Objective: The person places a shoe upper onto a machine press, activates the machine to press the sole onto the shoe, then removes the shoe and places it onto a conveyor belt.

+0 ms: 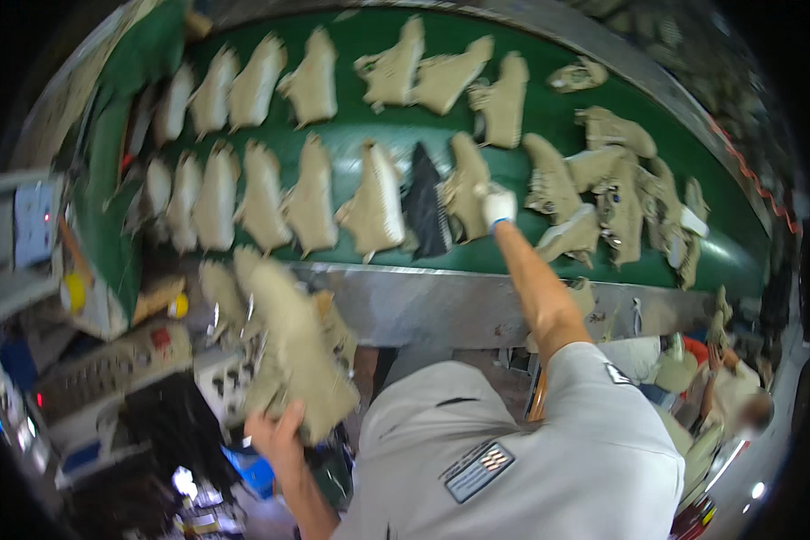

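Observation:
At the lower left, my bare left hand (pixel 277 443) grips a beige boot upper (pixel 299 346) by its lower end, thumb showing on the near side. The piece stands up in front of more beige uppers (pixel 220 292). My right arm reaches forward over the green conveyor belt (pixel 405 121). My right hand (pixel 499 207), in a white glove, is closed at the edge of another beige boot upper (pixel 465 184); its fingertips are partly hidden and blurred. Just left of that piece lies a black boot upper (pixel 427 202).
Beige boot uppers (pixel 311 193) lie in two rows along the belt, with a looser cluster (pixel 616 202) at the right. A metal edge (pixel 423 306) borders the belt. Machine boxes (pixel 108 369) stand at the left. Another person (pixel 724 396) sits at the far right.

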